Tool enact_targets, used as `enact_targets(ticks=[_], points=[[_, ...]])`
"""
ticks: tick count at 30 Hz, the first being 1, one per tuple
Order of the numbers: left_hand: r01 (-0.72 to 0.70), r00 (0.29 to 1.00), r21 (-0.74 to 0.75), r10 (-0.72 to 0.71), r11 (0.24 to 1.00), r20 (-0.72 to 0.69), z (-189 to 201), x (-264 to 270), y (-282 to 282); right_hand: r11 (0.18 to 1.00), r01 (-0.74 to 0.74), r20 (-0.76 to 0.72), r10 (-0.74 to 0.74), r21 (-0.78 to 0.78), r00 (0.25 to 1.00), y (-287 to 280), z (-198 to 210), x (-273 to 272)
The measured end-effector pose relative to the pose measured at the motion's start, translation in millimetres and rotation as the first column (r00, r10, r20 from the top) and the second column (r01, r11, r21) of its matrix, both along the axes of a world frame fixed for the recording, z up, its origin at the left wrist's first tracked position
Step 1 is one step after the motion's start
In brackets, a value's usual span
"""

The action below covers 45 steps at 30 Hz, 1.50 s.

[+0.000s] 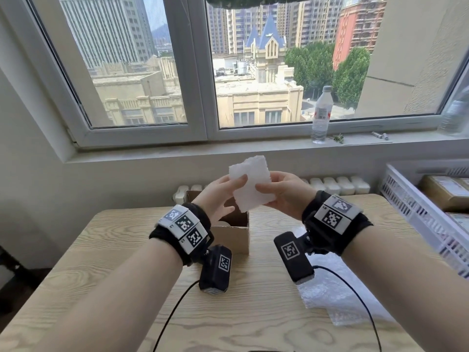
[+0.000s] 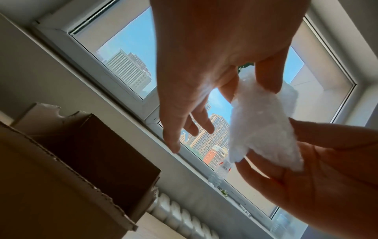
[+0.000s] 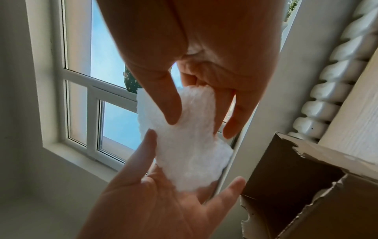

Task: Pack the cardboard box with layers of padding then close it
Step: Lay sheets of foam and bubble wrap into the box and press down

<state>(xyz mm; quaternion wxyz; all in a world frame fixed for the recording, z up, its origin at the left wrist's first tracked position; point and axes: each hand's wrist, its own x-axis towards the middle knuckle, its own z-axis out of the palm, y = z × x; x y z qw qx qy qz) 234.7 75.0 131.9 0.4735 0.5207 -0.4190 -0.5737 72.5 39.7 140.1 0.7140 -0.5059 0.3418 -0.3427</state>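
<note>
A white foam pad (image 1: 251,184) with ragged edges is held upright in the air between both hands. My left hand (image 1: 236,184) pinches its left edge with the thumb in front; in the left wrist view that left hand (image 2: 247,90) shows its other fingers hanging loose beside the pad (image 2: 261,129). My right hand (image 1: 264,189) pinches the right edge, thumb on the front face and fingers behind, as the right wrist view of the hand (image 3: 201,126) and pad (image 3: 188,145) shows. Just below and behind the hands stands the open cardboard box (image 1: 233,235), torn flaps up (image 2: 81,145) (image 3: 296,177).
A sheet of bubble wrap (image 1: 330,288) lies on the wooden table (image 1: 253,321) under my right forearm. A white crate (image 1: 411,209) with parcels stands at the right edge. A radiator (image 1: 337,185) runs behind the table, and a water bottle (image 1: 321,115) stands on the sill.
</note>
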Motion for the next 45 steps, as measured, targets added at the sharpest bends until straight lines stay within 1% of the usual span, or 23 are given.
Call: enact_targets(ticks=[3,5,6,7,8,9,11,13,14,15,16,18,21,24,28,30,32,37,40,41,43,44,45], points=[[-0.01,0.995,-0.012,0.011,1.0,0.095,-3.9,-5.1,-1.2,0.989,0.145,-0.07,-0.146,-0.021,0.987,-2.0,-10.6,4.0],[-0.112,0.972,-0.042,0.118,0.993,0.201,-10.7,-5.9,-8.9,0.968,0.247,-0.115,-0.249,-0.036,0.962,-2.6,-15.7,7.3],[-0.155,0.937,-0.068,0.168,0.986,0.307,-17.0,-3.1,-14.0,0.959,0.281,-0.132,-0.283,-0.04,0.95,-2.0,-17.3,8.4],[-0.171,0.874,-0.103,0.199,0.98,0.444,-24.4,2.4,-18.6,0.951,0.305,-0.153,-0.309,-0.051,0.938,-1.9,-18.5,9.4],[-0.151,0.785,-0.117,0.191,0.982,0.59,-32.0,9.2,-21.0,0.945,0.319,-0.178,-0.327,-0.073,0.928,-1.6,-19.4,10.2],[-0.114,0.674,-0.091,0.144,0.989,0.724,-42.3,18.3,-24.4,0.941,0.322,-0.206,-0.337,-0.105,0.918,-1.1,-20.4,10.8],[-0.013,0.411,0.035,-0.026,0.999,0.911,-60.0,35.5,-28.0,0.929,0.309,-0.292,-0.359,-0.204,0.886,-1.4,-23.7,12.0],[0.062,0.116,0.144,-0.15,0.988,0.982,-72.8,48.2,-31.1,0.907,0.271,-0.377,-0.385,-0.322,0.842,-1.1,-25.4,13.6],[0.08,0.0,0.197,-0.198,0.977,0.98,-76.8,53.2,-31.4,0.896,0.253,-0.398,-0.395,-0.365,0.828,-0.9,-25.4,14.3],[0.08,-0.072,0.249,-0.244,0.965,0.967,-81.3,57.5,-31.9,0.89,0.235,-0.411,-0.398,-0.392,0.82,-1.0,-25.2,14.9],[0.076,-0.107,0.292,-0.284,0.953,0.953,-85.7,61.5,-32.7,0.887,0.218,-0.423,-0.395,-0.407,0.816,-2.1,-25.3,15.0],[0.068,-0.103,0.368,-0.361,0.927,0.927,-95.6,66.9,-33.5,0.883,0.18,-0.446,-0.383,-0.433,0.809,-4.1,-26.3,14.9],[0.094,-0.052,0.45,-0.447,0.888,0.893,-107.5,70.4,-34.8,0.873,0.143,-0.469,-0.381,-0.466,0.797,-6.0,-31.8,15.8],[0.077,-0.046,0.416,-0.413,0.906,0.909,-117.3,73.3,-36.8,0.871,0.121,-0.494,-0.379,-0.476,0.783,-6.1,-38.7,18.2],[0.135,-0.102,0.393,-0.381,0.91,0.919,-118.5,73.9,-31.4,0.878,0.094,-0.545,-0.371,-0.469,0.752,-6.0,-44.2,24.2],[0.183,-0.068,0.376,-0.37,0.908,0.927,-115.9,72.6,-26.6,0.889,0.117,-0.544,-0.369,-0.442,0.754,-6.0,-45.7,26.7],[0.221,-0.024,0.378,-0.383,0.899,0.924,-114.2,70.0,-19.8,0.889,0.099,-0.575,-0.371,-0.447,0.729,-5.1,-47.4,29.5],[0.253,-0.001,0.385,-0.398,0.887,0.917,-117.9,55.8,12.0,0.889,-0.117,-0.732,-0.283,-0.442,0.62,6.1,-69.6,40.2],[0.259,-0.022,0.382,-0.39,0.887,0.92,-121.5,47.5,33.5,0.872,-0.259,-0.772,-0.188,-0.416,0.608,19.5,-84.6,50.5],[0.261,-0.031,0.379,-0.384,0.888,0.923,-122.2,44.7,40.0,0.846,-0.337,-0.8,-0.159,-0.412,0.578,23.9,-89.6,53.0],[0.262,-0.041,0.363,-0.366,0.894,0.93,-122.2,39.3,53.6,0.751,-0.527,-0.892,-0.179,-0.397,0.416,32.7,-98.7,57.2],[0.267,-0.042,0.354,-0.356,0.896,0.933,-122.8,37.3,59.8,0.7,-0.6,-0.915,-0.214,-0.387,0.341,37.7,-104.4,58.4],[0.275,-0.04,0.345,-0.348,0.898,0.937,-124.1,36.0,65.1,0.675,-0.639,-0.928,-0.234,-0.369,0.289,42.5,-110.4,59.1]])
